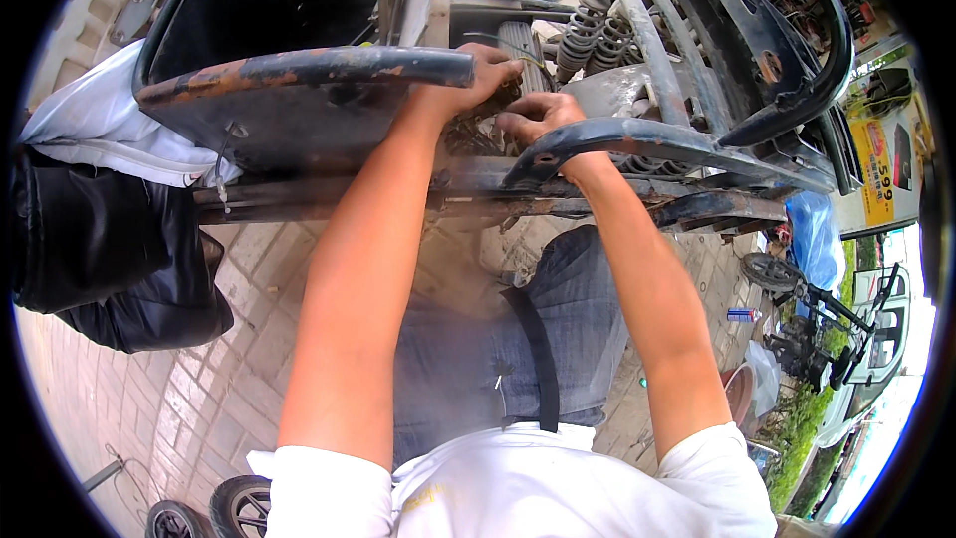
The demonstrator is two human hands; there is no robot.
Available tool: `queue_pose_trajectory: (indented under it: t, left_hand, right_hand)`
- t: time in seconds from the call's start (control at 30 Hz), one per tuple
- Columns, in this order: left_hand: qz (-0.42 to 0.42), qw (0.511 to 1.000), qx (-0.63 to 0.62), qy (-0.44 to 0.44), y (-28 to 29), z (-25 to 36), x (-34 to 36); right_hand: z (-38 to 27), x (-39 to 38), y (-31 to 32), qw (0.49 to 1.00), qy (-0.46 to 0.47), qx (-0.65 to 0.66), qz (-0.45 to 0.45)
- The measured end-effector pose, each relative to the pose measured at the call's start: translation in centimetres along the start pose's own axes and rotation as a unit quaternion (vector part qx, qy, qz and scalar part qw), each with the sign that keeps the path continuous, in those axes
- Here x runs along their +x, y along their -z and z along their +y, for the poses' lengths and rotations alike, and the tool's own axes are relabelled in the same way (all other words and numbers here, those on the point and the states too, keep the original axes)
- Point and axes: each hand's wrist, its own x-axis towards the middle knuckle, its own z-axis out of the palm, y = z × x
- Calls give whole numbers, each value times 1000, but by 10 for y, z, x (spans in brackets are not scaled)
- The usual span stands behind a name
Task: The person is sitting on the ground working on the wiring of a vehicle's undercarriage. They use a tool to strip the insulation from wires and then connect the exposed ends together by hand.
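Both my forearms reach into the gap in the middle of a rusty black metal vehicle frame (pixel 637 139). My left hand (pixel 476 80) is beside the end of a worn black rail (pixel 309 70), its fingers curled next to a thin yellowish wire (pixel 531 61). Just to its right and nearer to me, my right hand (pixel 543 118) has its fingers bent together above the curved black tube (pixel 588 135). Whatever the fingers hold is too small and shadowed to make out. Dark wiring or parts (pixel 473 134) lie below the hands, mostly hidden.
Coil springs (pixel 588 40) stand right of my hands, among grey tubes (pixel 642 35). At left are black leather-like cushions (pixel 110 239) and white cloth (pixel 100 110). Wheels (pixel 239 506) lie lower left on the paving. A small bike (pixel 817 309) and a spray can (pixel 743 315) are at right.
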Motion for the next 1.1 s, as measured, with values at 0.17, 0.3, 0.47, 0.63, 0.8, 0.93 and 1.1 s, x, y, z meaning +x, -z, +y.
queue_pose_trajectory:
  t: [0.17, 0.3, 0.47, 0.63, 0.8, 0.93, 1.1]
  left_hand:
    - [1, 1000, -6, 6, 2, -1, -3]
    - [-11, 1000, -12, 21, 3, 3, -4]
    - [-3, 1000, -24, 9, 2, 1, -4]
    - [-14, 999, -46, -21, 4, 0, -7]
    - [-59, 997, -44, -4, 8, 9, -13]
    - [-61, 996, -70, 0, 8, 5, -13]
    - [-46, 995, -93, 7, 6, 8, -14]
  right_hand:
    - [3, -6, -2, 992, -34, 87, 83]
    - [3, -1, -10, 990, -20, 47, 129]
    - [3, -1, -10, 988, -49, 23, 145]
    - [-3, 2, -5, 985, -107, 0, 138]
    - [-3, 8, 6, 987, -119, 27, 108]
    - [-3, 11, 7, 993, -83, 18, 79]
    - [1, 9, 9, 987, -89, 128, 47]
